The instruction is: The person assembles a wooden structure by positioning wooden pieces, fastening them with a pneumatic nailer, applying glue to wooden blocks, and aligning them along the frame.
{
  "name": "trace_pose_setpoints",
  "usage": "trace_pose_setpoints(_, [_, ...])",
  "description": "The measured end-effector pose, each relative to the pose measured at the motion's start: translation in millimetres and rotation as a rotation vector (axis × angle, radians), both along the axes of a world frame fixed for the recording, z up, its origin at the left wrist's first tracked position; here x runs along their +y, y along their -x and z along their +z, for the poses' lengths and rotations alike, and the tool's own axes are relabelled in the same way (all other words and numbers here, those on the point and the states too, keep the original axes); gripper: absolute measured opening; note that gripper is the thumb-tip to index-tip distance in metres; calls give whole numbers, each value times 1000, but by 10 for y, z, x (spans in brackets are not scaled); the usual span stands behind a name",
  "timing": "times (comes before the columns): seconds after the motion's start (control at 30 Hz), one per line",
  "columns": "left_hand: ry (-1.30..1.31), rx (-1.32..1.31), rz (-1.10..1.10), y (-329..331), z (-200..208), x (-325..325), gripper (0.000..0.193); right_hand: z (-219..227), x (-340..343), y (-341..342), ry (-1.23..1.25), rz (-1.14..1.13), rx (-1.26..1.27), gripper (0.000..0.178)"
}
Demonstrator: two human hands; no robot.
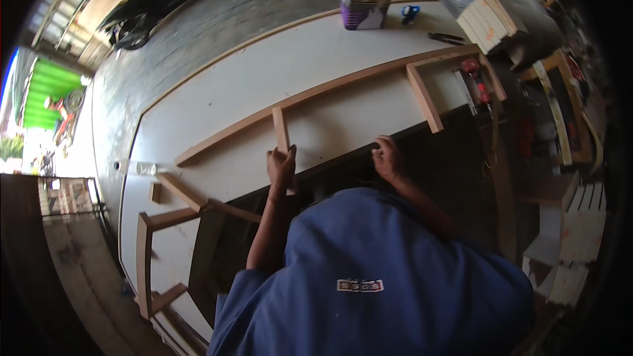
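Observation:
My left hand (281,166) is closed around the near end of a short wooden crosspiece (281,125). That piece meets a long wooden rail (343,84), which lies slantwise over a white panel. Right of it, my right hand (389,160) hovers by the panel's near edge with its fingers curled; whatever they may pinch is too small to make out. Another crosspiece (424,97) joins the rail farther right. Beyond it, a red nail gun (477,80) with a silver magazine lies inside the frame's right end.
The white panel (231,95) serves as the worktop. Another wooden frame (144,257) stands at the left, beside a small wood block (155,192). At the far side are a purple carton (364,13), a blue tool (410,13) and a wooden crate (486,21). A motorbike (148,10) is parked beyond.

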State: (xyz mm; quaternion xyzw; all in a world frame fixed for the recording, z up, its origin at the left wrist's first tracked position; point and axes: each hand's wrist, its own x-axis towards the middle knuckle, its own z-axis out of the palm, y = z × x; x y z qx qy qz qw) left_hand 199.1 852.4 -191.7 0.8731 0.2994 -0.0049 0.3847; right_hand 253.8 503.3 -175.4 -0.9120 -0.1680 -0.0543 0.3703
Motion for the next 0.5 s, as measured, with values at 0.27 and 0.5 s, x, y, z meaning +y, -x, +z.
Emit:
trace_pose_setpoints(0.27, [-179,149,352,-363,163,-998,42,-88,-1569,-316,-9,-9,235,29])
trace_pose_setpoints(0.5, [-287,85,399,-552,161,-1212,29,-15,-1812,-746,165,280,240,27])
